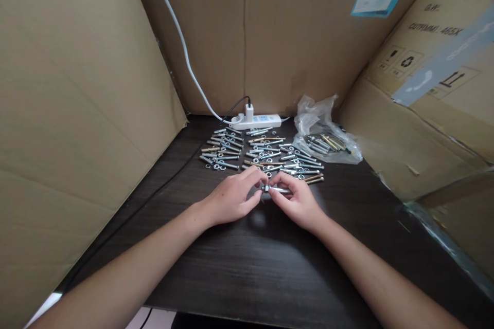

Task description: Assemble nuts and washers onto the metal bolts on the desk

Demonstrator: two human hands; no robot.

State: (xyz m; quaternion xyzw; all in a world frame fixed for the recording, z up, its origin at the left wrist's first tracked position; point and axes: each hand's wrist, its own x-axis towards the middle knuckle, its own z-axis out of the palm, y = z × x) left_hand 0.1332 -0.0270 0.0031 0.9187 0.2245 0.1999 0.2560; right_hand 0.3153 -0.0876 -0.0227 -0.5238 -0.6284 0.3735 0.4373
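Got a dark wood-grain table (250,277), pretty busy toward the back. Has metal bolts (230,157) in rough rows, small washers (216,167) scattered between, white power strip (266,122) behind them. Also got a crumpled clear bag (309,121) off right, plus a black cable (154,192) trailing down the left.

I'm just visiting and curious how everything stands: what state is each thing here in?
Held bolt: roughly level, nut at its left end.
Left fingers: bent, at the nut; contact unclear.
Right fingers: closed on the bolt.
Loose bolts: lying in rough columns.
Plastic bag: crumpled, bolts inside.
Power strip: charger plugged in.
White cable: curved, leading down toward the strip.
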